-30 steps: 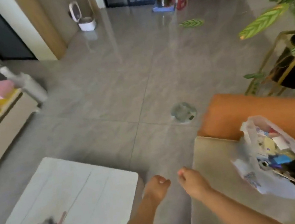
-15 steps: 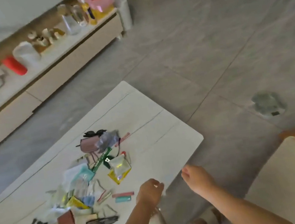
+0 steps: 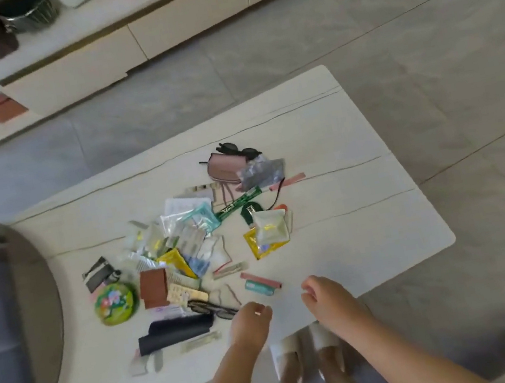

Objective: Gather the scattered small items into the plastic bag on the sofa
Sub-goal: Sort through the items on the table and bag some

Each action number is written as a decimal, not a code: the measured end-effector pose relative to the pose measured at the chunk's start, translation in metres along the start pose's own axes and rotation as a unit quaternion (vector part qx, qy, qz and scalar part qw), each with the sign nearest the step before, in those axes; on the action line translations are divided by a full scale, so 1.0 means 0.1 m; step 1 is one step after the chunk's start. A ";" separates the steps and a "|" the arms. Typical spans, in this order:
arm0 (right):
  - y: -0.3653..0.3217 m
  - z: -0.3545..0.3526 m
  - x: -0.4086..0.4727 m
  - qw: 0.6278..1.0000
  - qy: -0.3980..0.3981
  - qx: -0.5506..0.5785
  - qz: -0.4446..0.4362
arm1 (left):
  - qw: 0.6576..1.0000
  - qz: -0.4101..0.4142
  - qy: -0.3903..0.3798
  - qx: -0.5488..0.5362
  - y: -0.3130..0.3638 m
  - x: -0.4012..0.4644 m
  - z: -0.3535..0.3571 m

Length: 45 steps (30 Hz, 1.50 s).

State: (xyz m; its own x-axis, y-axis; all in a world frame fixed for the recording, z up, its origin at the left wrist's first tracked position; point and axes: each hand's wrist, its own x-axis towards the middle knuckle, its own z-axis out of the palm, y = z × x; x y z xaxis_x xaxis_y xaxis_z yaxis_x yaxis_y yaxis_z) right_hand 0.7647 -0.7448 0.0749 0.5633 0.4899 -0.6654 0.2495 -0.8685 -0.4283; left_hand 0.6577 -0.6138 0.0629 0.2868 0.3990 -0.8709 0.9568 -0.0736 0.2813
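Note:
Several small items lie scattered on the white coffee table: a green round tin, a brown wallet, black glasses, a dark cloth pouch, a pink purse, a yellow sachet and pink and teal strips. My left hand hovers over the table's near edge beside the glasses, fingers loosely curled, holding nothing. My right hand hangs just right of the strips, also holding nothing. The plastic bag is out of view.
A low white cabinet with jars and pots runs along the back. A grey round seat stands against the table's left end. My slippered feet stand at the table's near edge. Grey tiled floor lies to the right.
The view has swung left from the sofa and bag to the coffee table. Both hands have come over the table's near edge, close to the items.

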 end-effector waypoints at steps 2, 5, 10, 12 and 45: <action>-0.02 0.12 0.24 1.000 -0.009 -0.019 -0.012 | 0.999 -0.020 0.007 -0.038 -0.09 0.21 0.05; 0.04 0.32 0.62 0.998 -0.022 -0.047 -0.030 | 0.986 -0.067 -0.010 -0.150 -0.17 0.52 0.16; 0.18 0.67 1.13 0.996 -0.037 -0.069 -0.040 | 0.973 -0.113 -0.012 -0.202 -0.27 1.01 0.35; 0.22 0.82 1.28 0.995 -0.044 -0.071 -0.048 | 0.967 -0.122 0.002 -0.225 -0.29 1.17 0.42; 0.15 1.05 1.91 0.993 0.093 -0.035 -0.070 | 0.986 0.046 0.148 0.060 -0.28 2.11 0.08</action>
State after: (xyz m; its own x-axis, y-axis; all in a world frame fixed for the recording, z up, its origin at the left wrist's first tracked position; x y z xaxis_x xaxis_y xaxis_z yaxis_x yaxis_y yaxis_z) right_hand 0.7930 -0.6564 -0.1225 0.6530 0.5900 -0.4748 0.3861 -0.7987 -0.4616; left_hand 0.6922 -0.5352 -0.1317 0.3633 0.6342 -0.6825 0.9312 -0.2233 0.2882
